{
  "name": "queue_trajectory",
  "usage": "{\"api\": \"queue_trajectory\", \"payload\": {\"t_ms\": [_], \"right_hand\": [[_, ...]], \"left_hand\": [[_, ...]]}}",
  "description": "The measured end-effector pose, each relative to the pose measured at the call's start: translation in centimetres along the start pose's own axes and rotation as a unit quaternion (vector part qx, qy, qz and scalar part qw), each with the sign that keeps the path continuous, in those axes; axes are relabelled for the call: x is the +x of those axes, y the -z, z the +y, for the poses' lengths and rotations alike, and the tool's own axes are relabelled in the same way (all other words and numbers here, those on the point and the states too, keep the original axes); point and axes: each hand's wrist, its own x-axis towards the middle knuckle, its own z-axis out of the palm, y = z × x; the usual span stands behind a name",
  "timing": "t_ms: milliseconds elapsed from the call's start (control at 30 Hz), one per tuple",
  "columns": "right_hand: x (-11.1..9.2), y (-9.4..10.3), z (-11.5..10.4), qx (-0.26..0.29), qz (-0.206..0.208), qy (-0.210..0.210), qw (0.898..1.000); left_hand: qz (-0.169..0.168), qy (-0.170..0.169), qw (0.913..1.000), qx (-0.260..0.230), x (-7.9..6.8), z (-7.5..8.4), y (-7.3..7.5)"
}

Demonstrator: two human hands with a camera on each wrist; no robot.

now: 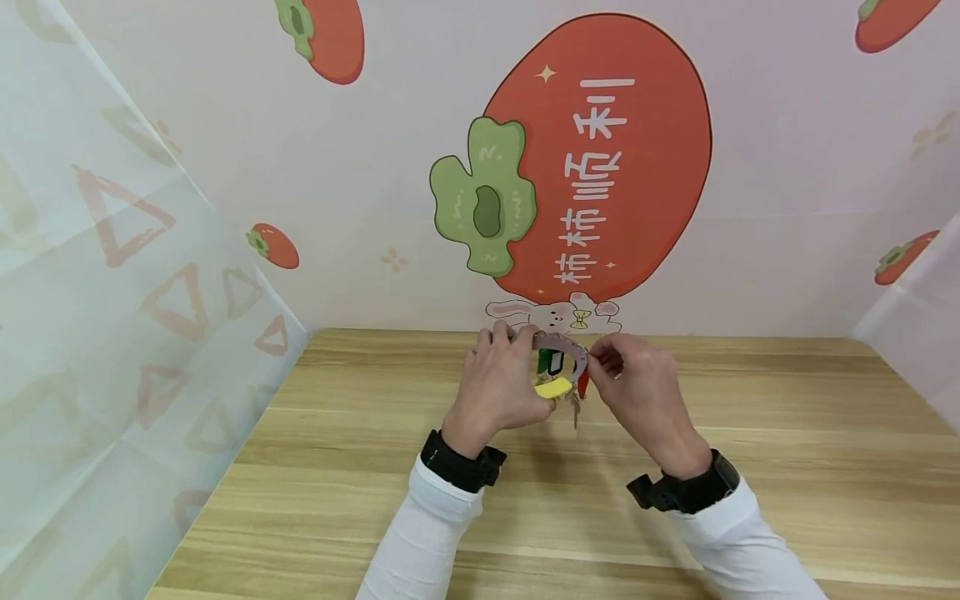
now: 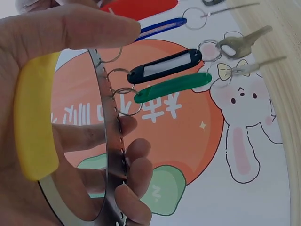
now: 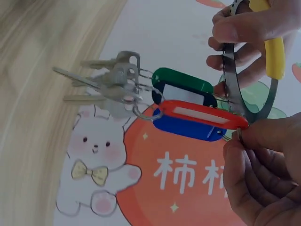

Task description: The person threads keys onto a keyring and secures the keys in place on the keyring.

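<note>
In the head view my left hand (image 1: 498, 383) holds a flat metal key hoop (image 1: 579, 360) with a row of small holes and a yellow grip (image 1: 553, 388). Green (image 2: 171, 87), black (image 2: 164, 66) and blue (image 3: 188, 127) key tags hang from it by small rings, each with a key. The right hand (image 1: 641, 392) is at the hoop's right side. Its thumb and forefinger pinch the small ring (image 3: 240, 135) at the end of a red key tag (image 3: 202, 114). Metal keys (image 3: 123, 70) dangle close together; the ring is partly hidden by fingertips.
A wooden table (image 1: 337, 500) lies below both hands. Behind it stands a white backdrop (image 1: 375, 167) printed with a large red persimmon and a rabbit. A pale patterned sheet (image 1: 112, 333) borders the left side. Black straps (image 1: 461, 462) circle both wrists.
</note>
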Motion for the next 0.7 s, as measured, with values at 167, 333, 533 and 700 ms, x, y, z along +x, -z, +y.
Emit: {"api": "queue_trajectory", "payload": {"t_ms": [167,333,533,700], "right_hand": [[0.0,0.0,0.3,0.070,0.002,-0.065,0.995],[0.1,0.4,0.3,0.147,-0.040,-0.142,0.978],[0.4,0.9,0.3,0.243,-0.091,-0.217,0.941],[0.6,1.0,0.3,0.304,-0.103,-0.240,0.916]], "left_hand": [[0.010,0.012,0.9998,-0.010,0.0,0.0,0.1],[0.016,0.019,0.9996,-0.013,0.1,0.0,0.1],[0.022,0.023,0.9994,-0.016,0.1,-0.1,0.1],[0.024,0.027,0.9991,-0.021,0.1,-0.1,0.2]]}}
